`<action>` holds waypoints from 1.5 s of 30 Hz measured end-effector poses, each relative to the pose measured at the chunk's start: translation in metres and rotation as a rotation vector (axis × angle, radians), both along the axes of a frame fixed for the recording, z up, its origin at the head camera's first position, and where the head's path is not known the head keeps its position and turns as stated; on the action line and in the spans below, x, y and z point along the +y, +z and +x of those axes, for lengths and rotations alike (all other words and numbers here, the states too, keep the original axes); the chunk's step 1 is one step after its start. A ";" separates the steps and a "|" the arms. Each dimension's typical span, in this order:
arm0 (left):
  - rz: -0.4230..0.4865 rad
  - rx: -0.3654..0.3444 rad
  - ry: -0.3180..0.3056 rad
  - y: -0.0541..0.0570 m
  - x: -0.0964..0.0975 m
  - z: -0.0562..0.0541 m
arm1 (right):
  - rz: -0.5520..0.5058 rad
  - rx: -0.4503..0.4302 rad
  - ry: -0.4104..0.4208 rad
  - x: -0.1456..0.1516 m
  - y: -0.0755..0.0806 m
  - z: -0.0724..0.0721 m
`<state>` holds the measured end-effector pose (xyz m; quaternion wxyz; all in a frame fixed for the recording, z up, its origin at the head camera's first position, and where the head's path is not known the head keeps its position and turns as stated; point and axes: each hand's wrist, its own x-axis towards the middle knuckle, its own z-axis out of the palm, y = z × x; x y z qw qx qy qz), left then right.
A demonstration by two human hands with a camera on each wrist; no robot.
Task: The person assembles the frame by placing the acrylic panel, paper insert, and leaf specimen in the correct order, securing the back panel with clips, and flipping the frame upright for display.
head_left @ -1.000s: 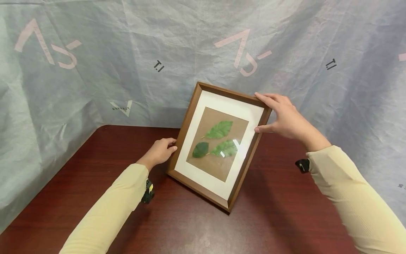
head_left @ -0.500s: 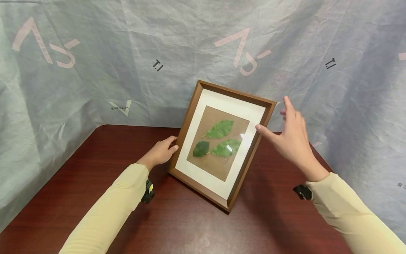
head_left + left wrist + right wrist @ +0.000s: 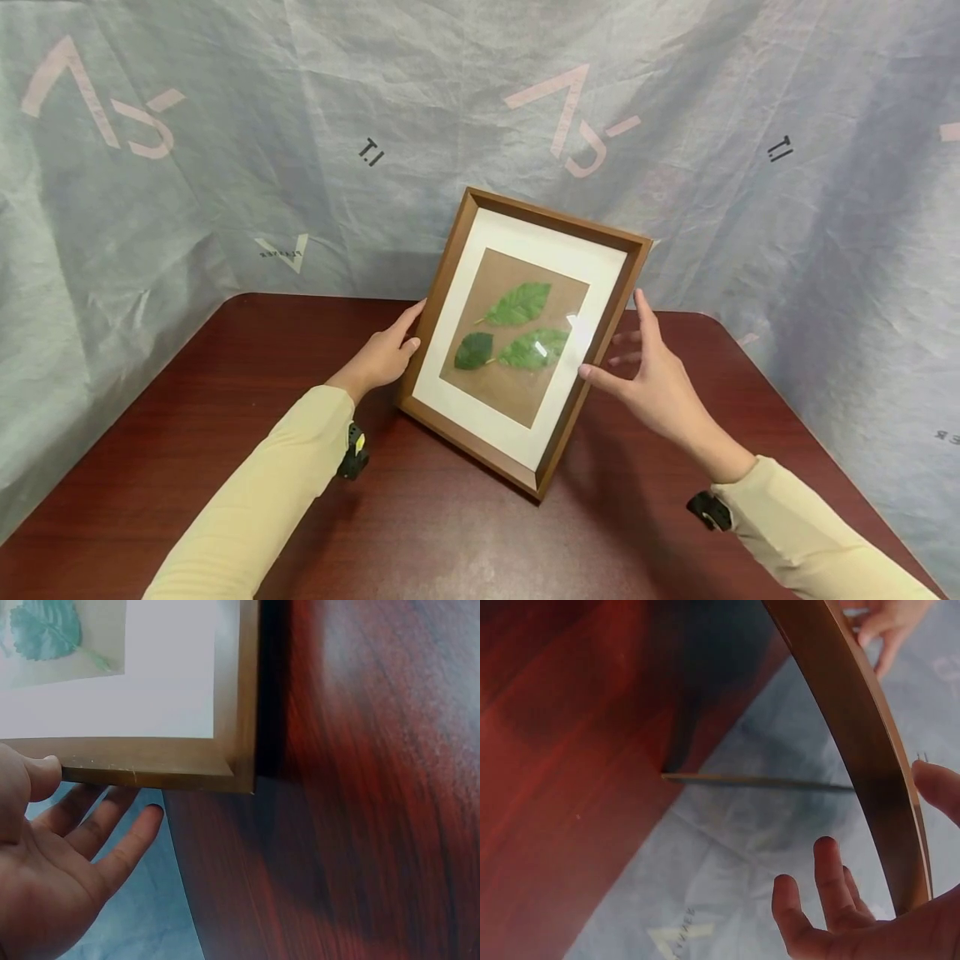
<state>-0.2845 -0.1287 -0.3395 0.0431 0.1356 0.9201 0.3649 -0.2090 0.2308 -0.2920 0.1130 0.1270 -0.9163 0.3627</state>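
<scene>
A brown wooden picture frame with a white mat stands tilted and leaning back on the table, its lower right corner nearest. Behind glass lie three green leaves on a tan ground. My left hand grips the frame's left edge, thumb at the front side and fingers reaching behind, as the left wrist view also shows. At the right edge is my right hand, its thumb at the front rim and its fingers spread apart behind. In the right wrist view a thin support leg runs from the frame's back to the table.
A dark red wooden table carries the frame. Grey cloth sheets with printed marks hang behind and at both sides. Black wrist devices sit at both sleeve cuffs.
My right hand has let go of the frame's upper right corner and moved down along the right edge, fingers spread. The left hand stays at the left edge; the frame has hardly moved.
</scene>
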 end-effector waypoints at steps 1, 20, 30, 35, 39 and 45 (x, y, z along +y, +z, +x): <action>0.001 0.001 0.001 0.000 0.000 0.000 | 0.001 0.000 0.006 -0.001 -0.002 0.000; -0.004 -0.035 -0.029 0.001 -0.004 0.004 | -0.020 -0.115 0.124 0.007 0.001 -0.023; -0.030 -0.077 -0.073 0.006 -0.010 0.010 | -0.056 -0.175 0.186 0.013 0.006 -0.049; -0.019 -0.075 -0.086 0.005 -0.013 0.011 | -0.135 -0.254 0.185 0.011 0.008 -0.056; -0.015 -0.073 -0.091 0.005 -0.015 0.012 | -0.229 -0.317 0.187 0.009 0.008 -0.062; -0.006 -0.071 -0.110 0.004 -0.016 0.013 | -0.256 -0.328 0.190 0.007 0.006 -0.072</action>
